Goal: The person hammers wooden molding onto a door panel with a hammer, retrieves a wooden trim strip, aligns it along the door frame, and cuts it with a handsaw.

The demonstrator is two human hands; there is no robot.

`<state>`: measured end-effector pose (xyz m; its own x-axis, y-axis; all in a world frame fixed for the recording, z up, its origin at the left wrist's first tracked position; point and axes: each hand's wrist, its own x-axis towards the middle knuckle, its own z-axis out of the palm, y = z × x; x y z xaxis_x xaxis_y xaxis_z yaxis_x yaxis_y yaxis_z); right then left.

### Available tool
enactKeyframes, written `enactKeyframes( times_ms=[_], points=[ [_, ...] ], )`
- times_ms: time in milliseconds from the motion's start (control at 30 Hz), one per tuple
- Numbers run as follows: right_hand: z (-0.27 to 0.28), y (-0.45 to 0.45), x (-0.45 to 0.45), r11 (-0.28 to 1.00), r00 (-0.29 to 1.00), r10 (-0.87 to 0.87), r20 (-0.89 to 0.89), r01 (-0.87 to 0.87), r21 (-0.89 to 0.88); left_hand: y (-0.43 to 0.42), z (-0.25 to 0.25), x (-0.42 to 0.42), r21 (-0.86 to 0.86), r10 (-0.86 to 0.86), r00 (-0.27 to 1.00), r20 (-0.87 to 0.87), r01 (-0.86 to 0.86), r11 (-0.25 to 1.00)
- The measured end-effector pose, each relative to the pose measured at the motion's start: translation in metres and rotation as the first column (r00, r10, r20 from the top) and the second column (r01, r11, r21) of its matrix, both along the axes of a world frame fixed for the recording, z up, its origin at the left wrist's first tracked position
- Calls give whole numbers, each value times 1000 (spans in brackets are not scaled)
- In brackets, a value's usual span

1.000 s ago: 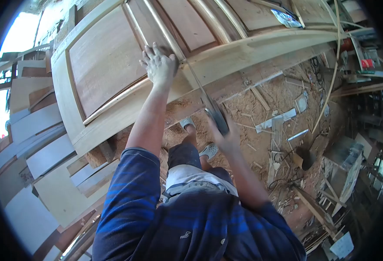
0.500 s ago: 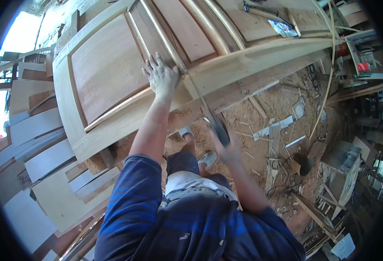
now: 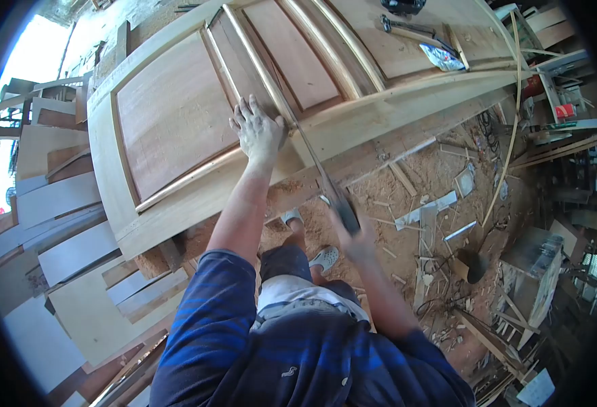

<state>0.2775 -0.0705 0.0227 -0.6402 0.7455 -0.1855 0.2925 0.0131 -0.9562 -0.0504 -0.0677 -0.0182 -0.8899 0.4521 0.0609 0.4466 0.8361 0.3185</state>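
My left hand (image 3: pixel 257 132) lies flat with fingers spread on the frame of a wooden panelled door (image 3: pixel 169 115), beside a raised wooden moulding strip (image 3: pixel 254 57). My right hand (image 3: pixel 357 239), smeared by motion, is wrapped round the dark handle of a handsaw (image 3: pixel 315 159). The narrow saw blade slants up and left from that hand, over the door's near edge. Its far end meets the moulding just right of my left hand. The blade's teeth cannot be made out.
A hammer (image 3: pixel 407 28) and a small plastic packet (image 3: pixel 442 57) lie on the door's far right part. Stacked boards (image 3: pixel 74 251) stand at left. Wood offcuts (image 3: pixel 427 210) and sawdust cover the floor. A worktable (image 3: pixel 532 271) stands at right.
The view has shifted slightly, bringing a dark object at the top into sight. My right hand still grips the handsaw; my left hand stays spread on the door.
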Motion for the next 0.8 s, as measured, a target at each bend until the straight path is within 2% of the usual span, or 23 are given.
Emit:
enactKeyframes(
  times_ms=[33, 100, 133, 200, 267, 333, 367, 433, 500, 567, 667, 733, 800],
  points=[
    [-6, -16, 34, 998, 999, -20, -42, 22, 51, 2, 2, -3, 2, 0, 1000, -13, 0, 1000],
    [16, -32, 73, 996, 1000, -19, 25, 21, -84, 1, 1, 1, -12, -4, 1000, -27, 3, 1000],
    [16, -29, 67, 999, 999, 3, 36, -1, -47, 1, 2, 3, -27, -13, 999, -43, 12, 1000],
    [14, -9, 34, 999, 998, 27, 65, -29, 33, -2, -2, 3, -5, -34, 999, -38, 33, 999],
    [25, 21, -38, 998, 998, 46, 51, -43, -48, 0, 4, 3, -21, -36, 999, -11, 36, 999],
    [16, 40, -88, 998, 999, 48, 1, -48, 51, 1, 7, 4, -38, -9, 1000, -5, 9, 999],
    [18, 38, -87, 998, 999, 43, 22, -43, 37, 2, 7, 4, -49, 2, 1000, 1, -2, 999],
    [24, 29, -71, 999, 995, 49, 85, -50, 12, -1, 3, 6, -40, -5, 1000, -20, 4, 999],
    [2, 0, -12, 999, 998, -8, -65, 6, -34, -1, 2, -2, -24, 4, 999, -52, -6, 1000],
    [-4, -26, 54, 1000, 999, -25, -31, 25, 16, 1, 0, 2, -22, 2, 998, -67, -3, 1000],
    [20, -27, 61, 998, 999, 33, 23, -35, 55, -4, 1, 4, 3, -4, 998, -69, 4, 1000],
    [1, -5, 16, 998, 1000, 15, 20, -16, 65, 0, -3, 2, -2, -20, 997, -78, 20, 1000],
    [14, 26, -49, 997, 997, 59, 56, -56, -50, 0, 2, 4, -14, -9, 999, -52, 8, 1000]
  ],
)
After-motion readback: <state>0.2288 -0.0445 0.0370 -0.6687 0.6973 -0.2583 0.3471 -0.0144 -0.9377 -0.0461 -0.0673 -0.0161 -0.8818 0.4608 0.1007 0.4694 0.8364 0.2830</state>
